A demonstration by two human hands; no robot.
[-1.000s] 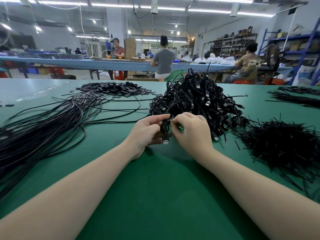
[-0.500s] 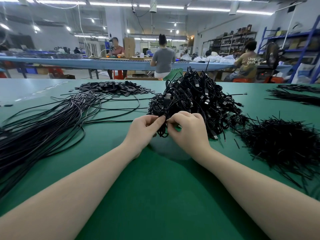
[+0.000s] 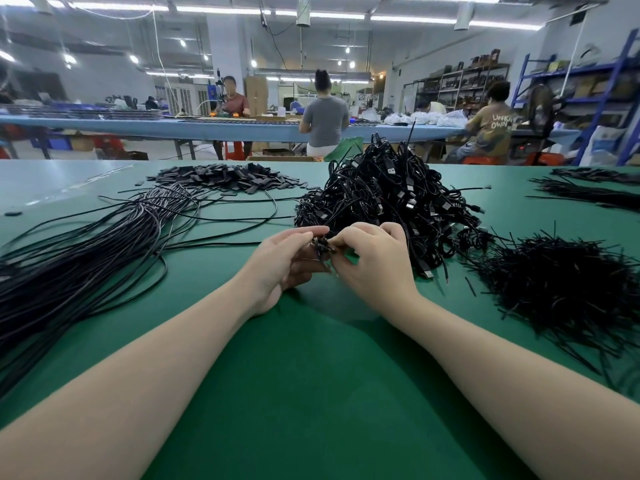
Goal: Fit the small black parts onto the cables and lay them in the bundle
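Both hands meet over the near middle of the green-covered table (image 3: 311, 393). The left hand (image 3: 284, 265) and the right hand (image 3: 372, 266) each have fingers curled, pinching between them a small coiled black cable (image 3: 322, 245); what exactly is being fitted there is too small to tell. Just beyond the hands rises the tangled heap of coiled black cables with silver-tipped plugs (image 3: 391, 199). To the left a long loose bundle of straight black cables (image 3: 86, 258) fans across the table, and at its far end lies a flat pile of small black rectangular parts (image 3: 225, 176). To the right sits a bristly heap of short thin black strips (image 3: 561, 289). Far right, a seated person's brown shirt (image 3: 493, 128) bears pale lettering reading "UNKN OWN". Blue metal shelving (image 3: 606, 95) behind holds cardboard boxes, contents unseen.
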